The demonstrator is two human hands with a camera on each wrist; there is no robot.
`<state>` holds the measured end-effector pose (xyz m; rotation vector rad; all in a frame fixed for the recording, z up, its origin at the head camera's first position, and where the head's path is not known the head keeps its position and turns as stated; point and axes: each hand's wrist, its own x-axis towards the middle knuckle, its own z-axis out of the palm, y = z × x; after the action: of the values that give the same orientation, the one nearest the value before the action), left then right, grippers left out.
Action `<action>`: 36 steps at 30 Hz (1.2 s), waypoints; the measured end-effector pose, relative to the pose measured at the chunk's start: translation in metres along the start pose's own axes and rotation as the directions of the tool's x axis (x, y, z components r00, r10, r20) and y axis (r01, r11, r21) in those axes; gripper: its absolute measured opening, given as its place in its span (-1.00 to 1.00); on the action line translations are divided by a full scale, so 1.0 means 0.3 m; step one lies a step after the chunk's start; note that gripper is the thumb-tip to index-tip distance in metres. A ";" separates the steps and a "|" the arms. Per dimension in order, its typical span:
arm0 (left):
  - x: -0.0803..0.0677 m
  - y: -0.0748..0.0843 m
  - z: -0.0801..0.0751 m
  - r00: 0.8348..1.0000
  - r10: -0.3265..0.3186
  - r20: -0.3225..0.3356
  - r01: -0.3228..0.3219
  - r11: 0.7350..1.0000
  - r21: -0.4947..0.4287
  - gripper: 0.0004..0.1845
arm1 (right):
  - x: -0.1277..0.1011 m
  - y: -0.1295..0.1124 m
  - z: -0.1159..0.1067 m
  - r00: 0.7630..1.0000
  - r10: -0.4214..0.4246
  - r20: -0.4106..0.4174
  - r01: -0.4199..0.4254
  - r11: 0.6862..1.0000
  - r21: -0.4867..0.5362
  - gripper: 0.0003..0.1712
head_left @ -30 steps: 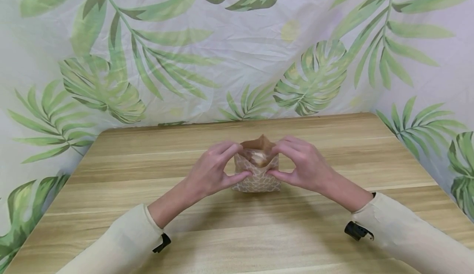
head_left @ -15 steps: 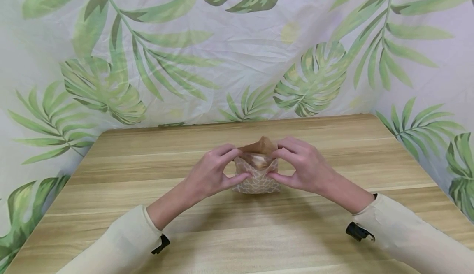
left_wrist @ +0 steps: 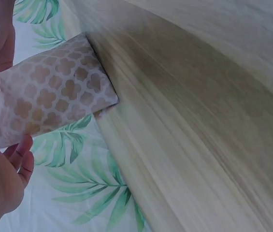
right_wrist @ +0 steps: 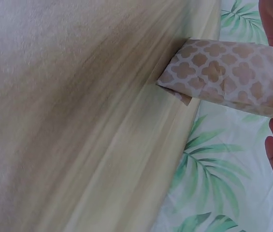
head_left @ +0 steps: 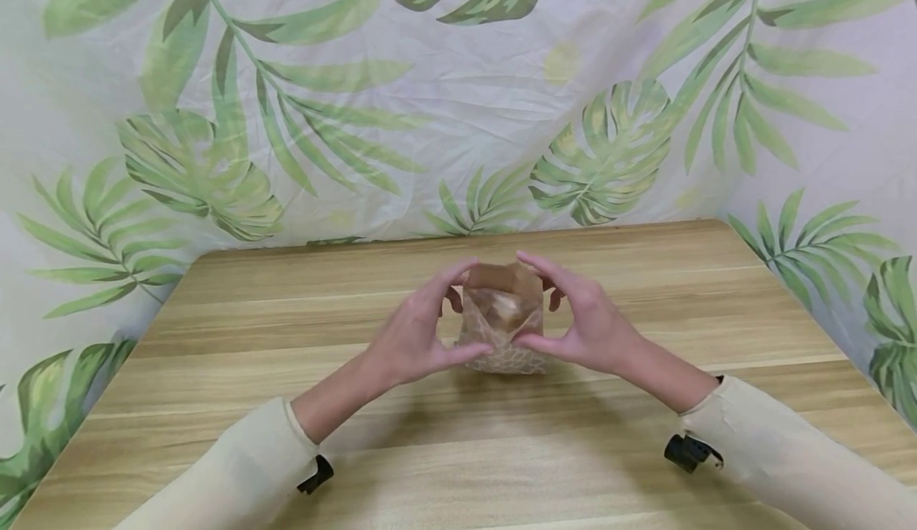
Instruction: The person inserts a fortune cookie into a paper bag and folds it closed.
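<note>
A small brown paper bag (head_left: 505, 355) with a white lattice print stands mouth up in the middle of the table. Its mouth is open, and a pale, shiny thing (head_left: 505, 307) shows inside; its kind cannot be made out. My left hand (head_left: 408, 331) holds the bag's left side, thumb on the front panel and fingers up by the rim. On the right side my right hand (head_left: 602, 327) mirrors it, its thumb pressing the front. Both wrist views show the bag's printed front (left_wrist: 54, 92), with fingers bent along its edges; the inside is hidden there.
The wood-grain table (head_left: 501, 450) spreads around the bag, its far edge meeting a leaf-printed cloth (head_left: 458, 100) that hangs behind and at both sides. Small black devices (head_left: 691, 452) sit under both pale sleeve cuffs.
The fingers have lifted off the folded-in rim corners and spread up along the bag's sides. The rim now stands taller and squarer, and the bag has shifted slightly right. The thumbs stay in front.
</note>
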<state>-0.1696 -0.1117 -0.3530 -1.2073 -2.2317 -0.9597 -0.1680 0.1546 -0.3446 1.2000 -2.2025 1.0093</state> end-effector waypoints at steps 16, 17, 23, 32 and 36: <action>0.026 0.003 0.044 0.964 -0.257 0.074 0.267 0.936 -0.228 -0.40 | -0.019 -0.005 0.032 0.962 0.249 0.109 -0.270 0.923 0.275 0.15; 0.027 0.004 0.046 0.961 -0.264 0.081 0.276 0.927 -0.252 -0.41 | -0.020 -0.006 0.034 0.962 0.253 0.103 -0.272 0.922 0.277 0.12; 0.021 0.007 0.061 0.942 -0.319 0.102 0.334 0.869 -0.364 -0.51 | -0.025 -0.010 0.042 0.961 0.268 0.072 -0.278 0.919 0.279 -0.06; 0.017 0.014 0.070 0.943 -0.330 0.047 0.320 0.856 -0.405 -0.59 | -0.030 -0.017 0.050 0.954 0.298 0.038 -0.297 0.918 0.264 -0.22; 0.015 0.020 0.070 0.943 -0.332 0.025 0.312 0.854 -0.417 -0.61 | -0.031 -0.021 0.052 0.951 0.307 0.036 -0.305 0.913 0.272 -0.28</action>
<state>-0.1680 -0.0913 -0.3620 -0.9634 -2.3046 -1.6502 -0.1580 0.1454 -0.3583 0.9709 -2.3494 1.4859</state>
